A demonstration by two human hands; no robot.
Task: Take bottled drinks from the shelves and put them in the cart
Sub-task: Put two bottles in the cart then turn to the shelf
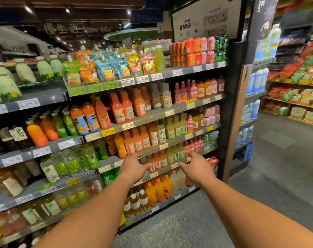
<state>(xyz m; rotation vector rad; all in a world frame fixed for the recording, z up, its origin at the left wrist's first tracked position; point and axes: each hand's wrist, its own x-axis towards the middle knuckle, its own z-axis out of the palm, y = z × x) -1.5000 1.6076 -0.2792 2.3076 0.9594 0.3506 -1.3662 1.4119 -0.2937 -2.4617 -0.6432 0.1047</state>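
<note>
Now both hands — left hand (pixel 134 167), right hand (pixel 196 169) — reach spread and empty toward shelves (pixel 152 115) of bottled drinks (pixel 138 140).

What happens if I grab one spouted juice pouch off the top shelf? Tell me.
The juice pouches look like soft foil, so one would probably flex and sag when gripped. They lean on each other, so neighbours may slump. Likely light.

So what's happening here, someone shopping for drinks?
Yes. A person stands at a supermarket drinks shelf, both arms stretched toward the lower rows. The left hand and right hand are open and empty, reaching toward a row of peach and pale yellow bottles. Nothing has been grabbed yet, and no cart is in view.
</note>
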